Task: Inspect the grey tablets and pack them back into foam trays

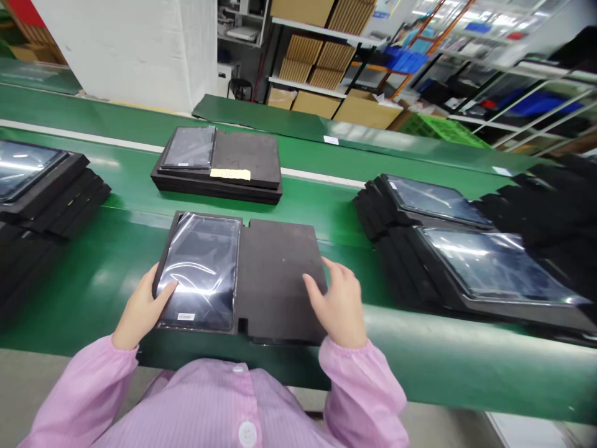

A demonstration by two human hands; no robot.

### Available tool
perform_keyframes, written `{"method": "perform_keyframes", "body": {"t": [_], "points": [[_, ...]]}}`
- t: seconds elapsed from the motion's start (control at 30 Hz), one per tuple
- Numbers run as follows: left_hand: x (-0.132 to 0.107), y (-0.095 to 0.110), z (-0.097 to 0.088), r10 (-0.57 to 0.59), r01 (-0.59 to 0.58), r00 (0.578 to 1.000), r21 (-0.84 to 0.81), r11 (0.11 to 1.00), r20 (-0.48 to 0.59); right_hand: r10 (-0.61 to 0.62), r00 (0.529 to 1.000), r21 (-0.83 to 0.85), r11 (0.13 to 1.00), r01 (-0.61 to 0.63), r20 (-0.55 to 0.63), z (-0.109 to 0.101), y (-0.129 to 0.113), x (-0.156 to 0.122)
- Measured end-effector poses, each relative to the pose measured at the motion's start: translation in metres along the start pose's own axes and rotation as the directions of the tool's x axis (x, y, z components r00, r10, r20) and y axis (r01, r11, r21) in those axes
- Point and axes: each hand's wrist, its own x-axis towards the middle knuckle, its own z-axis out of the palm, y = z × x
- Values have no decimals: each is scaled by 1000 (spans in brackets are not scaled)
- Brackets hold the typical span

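A black foam tray (283,280) lies on the green bench in front of me. On its left half rests a tablet (200,261) under shiny clear film, with a small white label near the bottom. My left hand (143,306) grips the tray's left edge, its thumb lying over the tablet's lower left side and its other fingers partly hidden. At the tray's right edge is my right hand (339,298), thumb over the foam and fingers apart; whether it touches the edge I cannot tell.
Behind the tray, a foam stack (247,155) carries another tablet (190,148) and a yellow strip. Stacked foam with a tablet (28,165) stands at left. Further stacks at right bear tablets (494,264). Shelves with cardboard boxes (321,59) stand beyond the green bench (116,274).
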Motion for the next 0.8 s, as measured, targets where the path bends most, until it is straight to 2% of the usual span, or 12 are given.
{"method": "perform_keyframes", "body": {"t": [0.03, 0.1, 0.17, 0.27, 0.33, 0.4, 0.53, 0.6, 0.7, 0.77, 0.8], "points": [[0, 0, 1, 5, -5, 1000, -11, 1000, -6, -119, 990, 37, 993, 116, 76, 5, -18, 11], [0, -1, 2, 13, -13, 1000, -28, 1000, -15, -295, 916, 115, 955, 274, 272, 22, -58, 39], [1, -1, 3, 20, -21, 1000, -39, 999, -24, -309, 864, 102, 951, 293, 398, 46, -94, 68], [0, 0, 3, 38, -40, 998, -54, 998, -44, -294, 860, 108, 956, 274, 417, 86, -130, 103], [-1, 2, 4, 37, -41, 997, -51, 998, -67, -286, 872, 129, 958, 256, 396, 106, -140, 114], [-3, 5, 6, 21, -24, 996, -30, 999, -88, -267, 890, 157, 962, 223, 369, 116, -141, 116], [-9, 10, 7, 16, -11, 994, 45, 999, -112, -192, 917, 262, 960, 101, 350, 115, -133, 116], [-11, 12, 6, 99, -81, 984, 119, 990, -150, -164, 918, 340, 940, 34, 360, 109, -131, 117], [-12, 16, 2, 254, -206, 946, 233, 951, -200, -143, 923, 447, 894, -35, 357, 96, -133, 119], [-11, 19, -1, 288, -241, 935, 223, 944, -206, -131, 935, 494, 868, -53, 331, 88, -139, 118], [-10, 21, -2, 268, -234, 941, 175, 956, -206, -124, 942, 530, 846, -63, 311, 84, -142, 118]]}}
